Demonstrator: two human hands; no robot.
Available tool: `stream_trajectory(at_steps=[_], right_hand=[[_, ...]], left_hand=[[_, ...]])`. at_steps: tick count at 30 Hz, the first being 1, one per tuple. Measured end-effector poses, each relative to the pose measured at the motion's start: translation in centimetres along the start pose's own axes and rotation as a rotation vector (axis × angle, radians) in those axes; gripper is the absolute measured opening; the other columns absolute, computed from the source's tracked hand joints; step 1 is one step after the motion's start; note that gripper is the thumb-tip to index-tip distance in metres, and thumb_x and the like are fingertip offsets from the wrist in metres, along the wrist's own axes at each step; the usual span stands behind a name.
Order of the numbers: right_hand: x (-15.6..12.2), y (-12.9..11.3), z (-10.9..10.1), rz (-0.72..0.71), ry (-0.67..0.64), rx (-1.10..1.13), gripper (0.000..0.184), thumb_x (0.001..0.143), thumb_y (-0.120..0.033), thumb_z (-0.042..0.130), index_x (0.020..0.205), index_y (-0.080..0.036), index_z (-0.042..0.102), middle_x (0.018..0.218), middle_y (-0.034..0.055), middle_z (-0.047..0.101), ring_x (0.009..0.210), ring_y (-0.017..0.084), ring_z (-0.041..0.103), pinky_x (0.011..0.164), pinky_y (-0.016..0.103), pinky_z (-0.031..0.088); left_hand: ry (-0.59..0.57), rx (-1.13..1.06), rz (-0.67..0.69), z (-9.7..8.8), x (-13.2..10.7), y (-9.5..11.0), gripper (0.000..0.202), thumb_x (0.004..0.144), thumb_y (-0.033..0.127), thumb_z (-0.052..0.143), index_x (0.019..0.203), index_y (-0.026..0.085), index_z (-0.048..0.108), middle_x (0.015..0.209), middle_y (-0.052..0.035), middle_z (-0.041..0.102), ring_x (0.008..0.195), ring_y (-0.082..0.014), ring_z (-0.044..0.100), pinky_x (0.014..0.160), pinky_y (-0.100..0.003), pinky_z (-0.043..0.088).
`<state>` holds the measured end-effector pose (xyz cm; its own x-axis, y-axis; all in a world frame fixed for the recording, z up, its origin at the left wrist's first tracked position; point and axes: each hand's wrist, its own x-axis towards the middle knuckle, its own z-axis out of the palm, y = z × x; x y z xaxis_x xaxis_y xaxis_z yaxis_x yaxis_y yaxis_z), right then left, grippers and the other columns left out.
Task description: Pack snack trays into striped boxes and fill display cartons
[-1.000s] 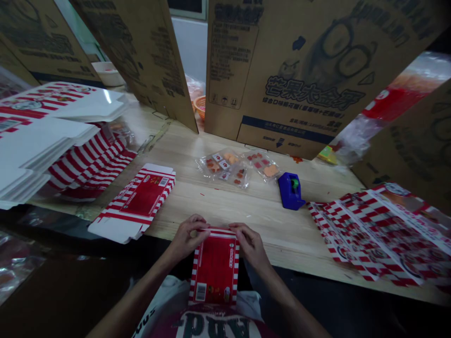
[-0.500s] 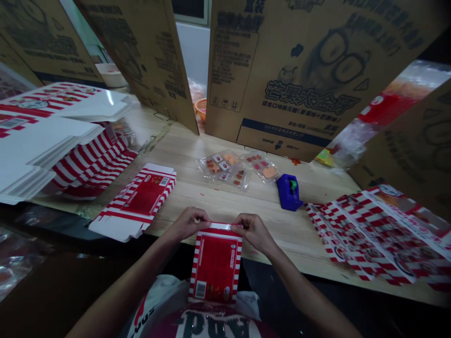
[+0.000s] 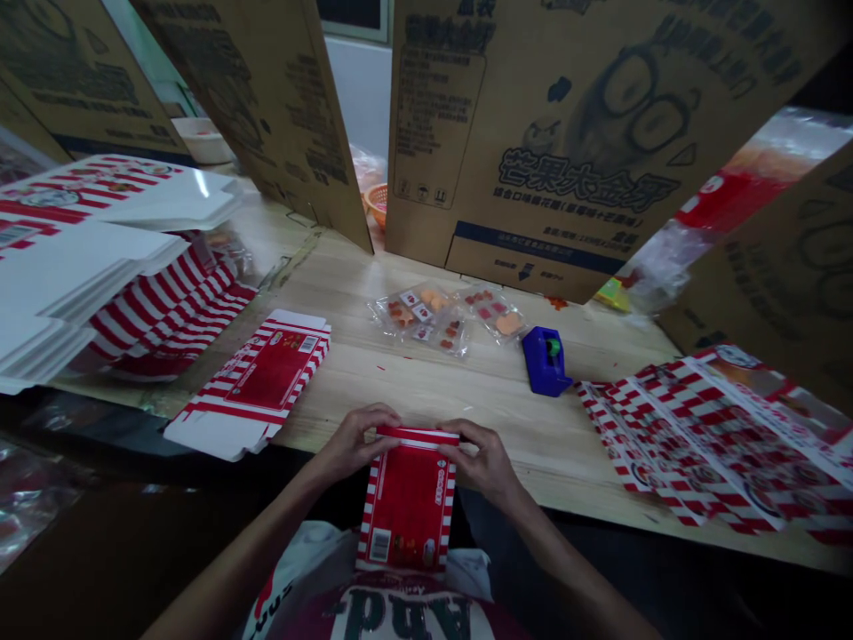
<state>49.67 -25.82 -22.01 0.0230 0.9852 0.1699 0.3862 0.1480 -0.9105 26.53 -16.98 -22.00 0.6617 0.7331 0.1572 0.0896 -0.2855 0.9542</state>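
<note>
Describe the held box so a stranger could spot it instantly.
Find the wooden table and its near edge. There the left hand and right hand grip a red box. Unlike the red carton lying to its left, this one is held.

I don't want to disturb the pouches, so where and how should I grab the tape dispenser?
I'd grip the dispenser across its chunky blue body, from above and the near right. Its body looks narrow enough to span; the green part near its top is better left alone. A pouch lies close at its far left. Your right hand, at the red box, is nearer.
</note>
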Motion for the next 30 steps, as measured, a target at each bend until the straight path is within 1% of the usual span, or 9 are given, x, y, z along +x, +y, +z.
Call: stream_trajectory(at_steps=[4,8,10,11,16,20,22,25,30], right_hand=[[-2.1,0.6,2.1,0.014,0.232,0.022,0.014,0.087,-0.028,0.061,0.094,-0.023,0.072,0.103,0.0079,0.072,0.099,0.024,0.066,0.09,0.039,0.052],[-2.4,1.2,1.5,0.015,0.147,0.037,0.019,0.088,-0.028,0.059,0.104,-0.024,0.069,0.111,0.0067,0.069,0.105,0.023,0.064,0.094,0.039,0.05],[-1.4,2.2,-0.9,0.0,0.121,0.0,0.029,0.086,-0.03,0.062,0.113,-0.023,0.065,0.119,0.0081,0.066,0.111,0.023,0.061,0.093,0.038,0.05],[-0.8,2.9,-2.6,-0.002,0.184,-0.045,0.033,0.084,-0.032,0.062,0.115,-0.021,0.064,0.122,0.0098,0.064,0.112,0.024,0.06,0.092,0.038,0.05],[2.8,7.3,-13.0,0.18,0.868,-0.383,0.029,0.078,-0.035,0.058,0.098,-0.015,0.064,0.111,0.0145,0.063,0.109,0.026,0.053,0.093,0.044,0.044],[4.7,10.5,-17.6,0.303,0.897,-0.376,0.017,0.068,-0.032,0.06,0.065,-0.017,0.064,0.076,0.0102,0.066,0.087,0.026,0.058,0.087,0.041,0.044],[5.3,11.7,-18.3,0.332,0.86,-0.325,0.02,0.065,-0.035,0.062,0.054,-0.018,0.06,0.059,0.0058,0.062,0.07,0.023,0.058,0.072,0.035,0.046],[6.0,13.0,-18.2,0.35,0.862,-0.229,0.025,0.063,-0.041,0.062,0.054,-0.018,0.062,0.052,0.0025,0.059,0.056,0.019,0.055,0.056,0.029,0.042],[5.1,13.7,-16.8,0.292,0.922,-0.07,0.04,0.069,-0.054,0.054,0.068,-0.016,0.066,0.059,0.0023,0.06,0.06,0.017,0.055,0.055,0.028,0.043]], left_hand=[[0.195,-0.402,-0.228,2.7,-1.1,-1.4,0.025,0.079,0.032,0.069,0.099,0.017,0.068,0.106,-0.01,0.068,0.096,-0.0223,0.064,0.084,-0.034,0.05],[0.307,-0.467,-0.337,4.2,-1.1,-2.0,0.026,0.073,0.034,0.074,0.092,0.016,0.068,0.091,-0.0058,0.069,0.082,-0.0193,0.063,0.072,-0.028,0.05],[0.342,-0.392,-0.334,4.1,-0.8,-2.2,0.023,0.074,0.036,0.074,0.084,0.016,0.068,0.084,-0.0038,0.068,0.078,-0.0175,0.062,0.069,-0.026,0.049],[0.337,-0.372,-0.333,3.9,-0.6,-2.3,0.022,0.074,0.036,0.074,0.083,0.016,0.068,0.083,-0.0034,0.068,0.077,-0.0172,0.061,0.069,-0.025,0.049],[0.322,-0.402,-0.346,3.7,0.2,-2.0,0.025,0.071,0.039,0.075,0.081,0.018,0.067,0.08,-0.0019,0.067,0.074,-0.0184,0.062,0.066,-0.026,0.051],[0.297,-0.377,-0.322,4.1,0.4,-1.5,0.022,0.072,0.039,0.075,0.08,0.02,0.068,0.082,-0.0011,0.067,0.076,-0.0179,0.062,0.068,-0.025,0.051],[0.274,-0.364,-0.319,4.2,0.4,-1.5,0.021,0.074,0.039,0.073,0.082,0.02,0.068,0.083,-0.001,0.067,0.078,-0.0178,0.062,0.069,-0.025,0.051],[0.273,-0.353,-0.333,4.3,0.5,-1.6,0.023,0.074,0.04,0.073,0.083,0.02,0.067,0.083,-0.0016,0.067,0.079,-0.0191,0.062,0.068,-0.026,0.051],[0.303,-0.344,-0.357,4.1,0.7,-1.3,0.028,0.069,0.042,0.076,0.083,0.019,0.067,0.084,-0.0028,0.068,0.079,-0.0208,0.063,0.068,-0.028,0.052]])
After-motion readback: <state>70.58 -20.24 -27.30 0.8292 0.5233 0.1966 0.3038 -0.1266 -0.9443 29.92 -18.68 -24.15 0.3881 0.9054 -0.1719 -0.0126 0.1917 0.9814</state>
